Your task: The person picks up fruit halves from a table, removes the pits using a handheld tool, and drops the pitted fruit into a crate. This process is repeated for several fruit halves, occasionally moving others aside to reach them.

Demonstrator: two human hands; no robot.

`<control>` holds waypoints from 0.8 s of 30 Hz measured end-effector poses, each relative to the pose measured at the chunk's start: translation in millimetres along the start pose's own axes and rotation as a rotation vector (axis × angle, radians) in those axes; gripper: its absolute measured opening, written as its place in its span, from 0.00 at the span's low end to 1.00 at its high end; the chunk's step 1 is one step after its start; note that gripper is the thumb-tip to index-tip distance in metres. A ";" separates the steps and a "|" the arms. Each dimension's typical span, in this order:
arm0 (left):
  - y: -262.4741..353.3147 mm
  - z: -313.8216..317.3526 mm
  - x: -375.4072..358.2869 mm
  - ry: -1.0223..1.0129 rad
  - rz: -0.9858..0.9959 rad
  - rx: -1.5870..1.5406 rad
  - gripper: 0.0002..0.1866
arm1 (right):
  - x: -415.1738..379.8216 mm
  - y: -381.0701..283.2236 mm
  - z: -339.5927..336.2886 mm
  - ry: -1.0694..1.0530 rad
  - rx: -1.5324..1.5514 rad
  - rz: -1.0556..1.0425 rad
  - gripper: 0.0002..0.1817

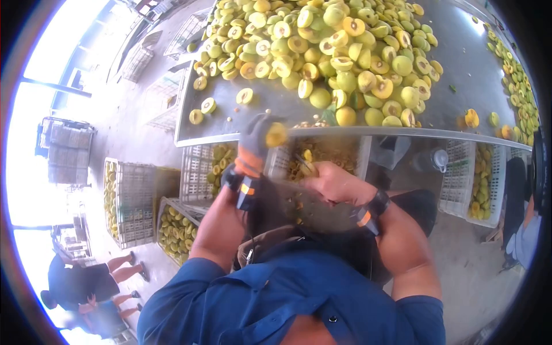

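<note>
My left hand (257, 137), in a grey glove with an orange cuff, is closed on a yellow peach half (276, 134) near the metal table's front edge. Bare and closed, my right hand (334, 183) is lower and to the right, gripping a small thin tool (306, 165) whose kind is blurred; a yellow bit shows by its tip. Below both hands stands a crate of cut pieces (330, 154). On the table (224, 118) ahead lies a large heap of yellow-green peach halves (345, 63), many cut side up with brown centres.
Crates of fruit stand left (138, 201) and right (458, 178) of me. A clear jug (432, 160) is under the table's edge. More fruit (517, 92) lies along the table's far right. Other people (86, 282) are at lower left, and a person's sleeve (524, 238) is at right.
</note>
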State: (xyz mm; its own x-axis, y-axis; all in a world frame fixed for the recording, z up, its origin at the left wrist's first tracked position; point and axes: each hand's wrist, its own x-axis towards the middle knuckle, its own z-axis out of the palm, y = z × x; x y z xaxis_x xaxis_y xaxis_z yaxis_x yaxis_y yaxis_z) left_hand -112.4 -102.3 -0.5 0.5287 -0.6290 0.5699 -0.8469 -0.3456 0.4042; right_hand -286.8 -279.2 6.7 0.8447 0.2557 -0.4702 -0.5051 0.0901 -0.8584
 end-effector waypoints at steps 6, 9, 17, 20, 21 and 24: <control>-114.0 -105.4 -70.4 -0.007 -0.946 -0.147 0.11 | 12.1 15.7 -1.5 0.122 -0.219 -0.082 0.16; -134.2 -127.9 -62.8 -0.203 -0.676 0.617 0.14 | 22.3 17.4 -0.4 0.219 -0.251 -0.159 0.20; -211.7 10.6 54.2 -0.355 -0.876 0.014 0.28 | 45.3 11.9 5.6 0.244 -0.333 -0.195 0.21; -220.3 37.7 60.5 -0.379 -0.654 0.031 0.27 | 48.7 7.0 0.8 0.284 -0.375 -0.184 0.21; -219.7 39.0 61.0 -0.386 -0.653 -0.073 0.26 | 51.8 7.4 -1.6 0.308 -0.387 -0.200 0.20; -164.0 31.3 62.6 -0.337 -0.753 -0.384 0.23 | 54.2 -2.8 -5.3 0.388 -0.382 -0.243 0.19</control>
State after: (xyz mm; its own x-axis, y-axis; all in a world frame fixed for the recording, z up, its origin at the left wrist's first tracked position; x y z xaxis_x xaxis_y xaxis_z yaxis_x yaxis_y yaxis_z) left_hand 57.8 -106.8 -53.5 0.8386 -0.5218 -0.1566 -0.1748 -0.5299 0.8298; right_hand -238.7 -270.7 -17.4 0.9675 -0.1059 -0.2296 -0.2501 -0.2689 -0.9301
